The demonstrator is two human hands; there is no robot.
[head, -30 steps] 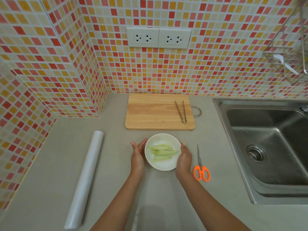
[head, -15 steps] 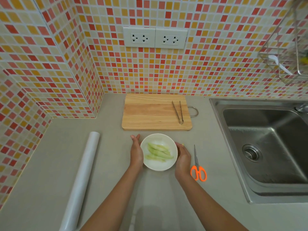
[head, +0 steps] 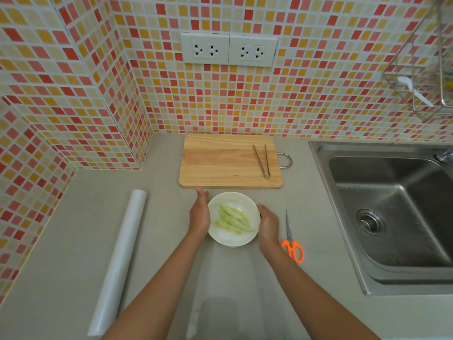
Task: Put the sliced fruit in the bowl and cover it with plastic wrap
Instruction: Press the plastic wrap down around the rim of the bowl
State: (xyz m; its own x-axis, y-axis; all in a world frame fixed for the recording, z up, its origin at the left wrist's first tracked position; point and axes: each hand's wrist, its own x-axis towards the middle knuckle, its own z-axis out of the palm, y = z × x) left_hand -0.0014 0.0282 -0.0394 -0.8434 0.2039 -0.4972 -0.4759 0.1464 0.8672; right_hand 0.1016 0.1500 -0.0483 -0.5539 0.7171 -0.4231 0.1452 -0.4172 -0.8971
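From your head camera, the white bowl sits on the surface just in front of the cutting board, holding pale green fruit slices. Your left hand and right hand cup its sides, fingers fairly straight against it. The plastic wrap roll lies well left; a clear sheet trails toward you.
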